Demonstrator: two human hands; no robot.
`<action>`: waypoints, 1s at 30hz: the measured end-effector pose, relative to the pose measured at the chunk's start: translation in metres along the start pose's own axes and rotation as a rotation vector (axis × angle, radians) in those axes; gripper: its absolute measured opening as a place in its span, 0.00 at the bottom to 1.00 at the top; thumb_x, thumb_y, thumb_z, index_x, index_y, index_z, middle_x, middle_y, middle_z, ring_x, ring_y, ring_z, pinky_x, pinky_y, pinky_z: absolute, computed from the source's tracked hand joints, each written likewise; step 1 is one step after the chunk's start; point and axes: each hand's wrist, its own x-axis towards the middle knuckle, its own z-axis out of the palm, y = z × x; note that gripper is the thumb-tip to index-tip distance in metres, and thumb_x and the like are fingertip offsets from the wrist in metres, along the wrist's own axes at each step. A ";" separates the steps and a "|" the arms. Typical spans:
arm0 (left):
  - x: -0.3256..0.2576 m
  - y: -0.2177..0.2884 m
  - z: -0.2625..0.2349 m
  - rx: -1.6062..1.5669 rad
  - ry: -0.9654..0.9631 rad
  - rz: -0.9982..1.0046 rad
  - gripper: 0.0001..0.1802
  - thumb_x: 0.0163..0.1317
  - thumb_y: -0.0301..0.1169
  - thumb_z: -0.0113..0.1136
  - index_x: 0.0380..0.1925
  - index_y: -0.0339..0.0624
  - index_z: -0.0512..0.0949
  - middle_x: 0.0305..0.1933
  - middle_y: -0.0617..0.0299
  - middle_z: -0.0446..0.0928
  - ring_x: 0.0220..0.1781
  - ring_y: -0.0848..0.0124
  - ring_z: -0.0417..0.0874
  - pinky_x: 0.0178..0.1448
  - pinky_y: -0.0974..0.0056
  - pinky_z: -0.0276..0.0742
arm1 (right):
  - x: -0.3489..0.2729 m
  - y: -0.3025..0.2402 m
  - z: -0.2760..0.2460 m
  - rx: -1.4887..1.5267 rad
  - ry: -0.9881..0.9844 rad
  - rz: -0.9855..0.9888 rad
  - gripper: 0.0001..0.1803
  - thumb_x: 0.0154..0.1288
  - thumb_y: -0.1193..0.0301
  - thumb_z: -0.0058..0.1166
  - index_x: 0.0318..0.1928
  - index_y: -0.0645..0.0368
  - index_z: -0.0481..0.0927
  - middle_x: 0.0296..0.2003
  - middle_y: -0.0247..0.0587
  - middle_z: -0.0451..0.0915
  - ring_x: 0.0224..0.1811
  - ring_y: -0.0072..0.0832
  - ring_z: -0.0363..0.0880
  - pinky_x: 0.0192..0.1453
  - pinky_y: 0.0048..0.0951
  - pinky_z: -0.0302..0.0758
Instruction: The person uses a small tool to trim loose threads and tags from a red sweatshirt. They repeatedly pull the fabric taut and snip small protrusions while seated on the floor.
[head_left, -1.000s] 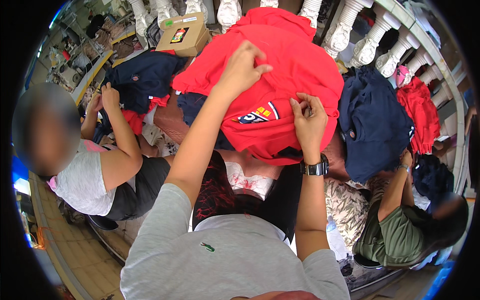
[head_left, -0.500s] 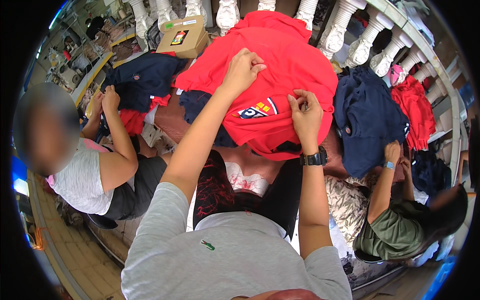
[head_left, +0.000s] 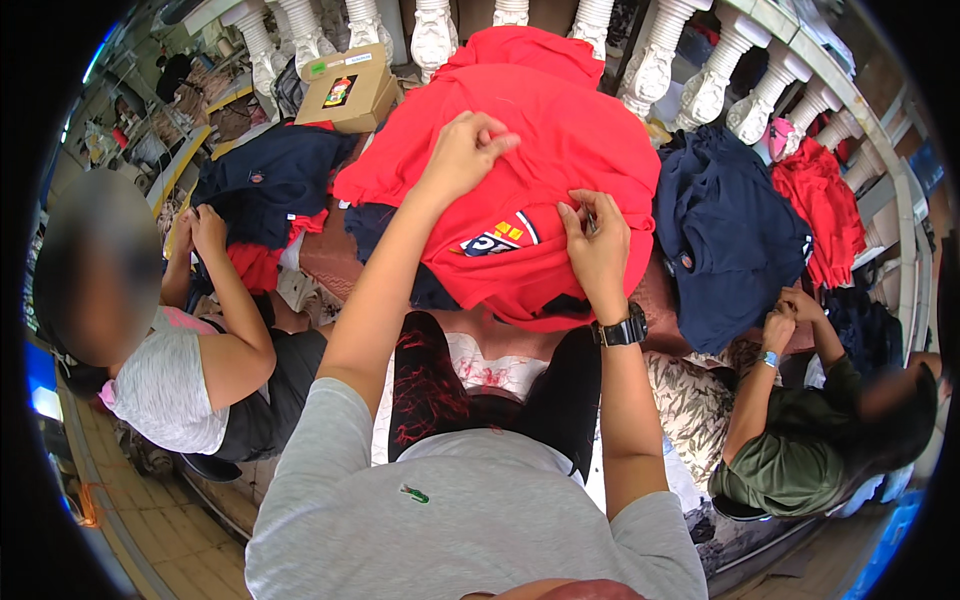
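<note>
A red garment (head_left: 560,130) with a white, navy and yellow printed patch lies heaped on the brown-covered surface before me. Over its middle, my left hand (head_left: 462,155) is raised slightly, its fingers curled toward the thumb; whatever they pinch is too small to see. My right hand (head_left: 600,245), with a black watch on its wrist, is closed around a small metal tool (head_left: 592,224), mostly hidden by the fingers. It rests close to the garment, right of the patch. Dark navy cloth (head_left: 372,228) shows beneath the red garment's left side.
At the left, a person (head_left: 200,370) handles a navy garment (head_left: 265,180); another person (head_left: 800,440) sits at the right beside a navy pile (head_left: 730,240). A cardboard box (head_left: 350,90) stands at the back left, before a white balustrade (head_left: 435,40). More red cloth (head_left: 820,215) lies far right.
My left hand has shifted a little left and down, its fingers changing pose. My right hand stays beside the patch. The whole view has swung slightly. The right-hand person's hands have come together.
</note>
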 end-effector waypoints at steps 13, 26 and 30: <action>-0.007 -0.023 -0.017 -1.019 -0.141 -0.259 0.08 0.78 0.33 0.55 0.42 0.41 0.77 0.32 0.69 0.77 0.35 0.80 0.78 0.42 0.74 0.72 | -0.002 0.001 0.002 0.032 0.022 -0.051 0.11 0.63 0.74 0.67 0.45 0.61 0.83 0.35 0.43 0.79 0.35 0.36 0.80 0.40 0.34 0.76; -0.040 0.007 -0.014 -0.189 -0.002 -0.070 0.06 0.69 0.29 0.66 0.38 0.37 0.82 0.31 0.70 0.76 0.33 0.80 0.75 0.41 0.72 0.73 | 0.014 -0.018 -0.022 0.142 -0.267 0.093 0.14 0.67 0.72 0.66 0.50 0.63 0.81 0.34 0.45 0.78 0.32 0.34 0.79 0.39 0.31 0.75; -0.032 0.000 -0.010 -0.620 -0.103 -0.206 0.07 0.74 0.29 0.60 0.40 0.37 0.81 0.41 0.63 0.84 0.38 0.79 0.80 0.46 0.72 0.77 | 0.048 -0.062 -0.036 0.190 -0.296 -0.050 0.16 0.71 0.65 0.62 0.52 0.61 0.78 0.34 0.46 0.80 0.30 0.33 0.78 0.39 0.33 0.75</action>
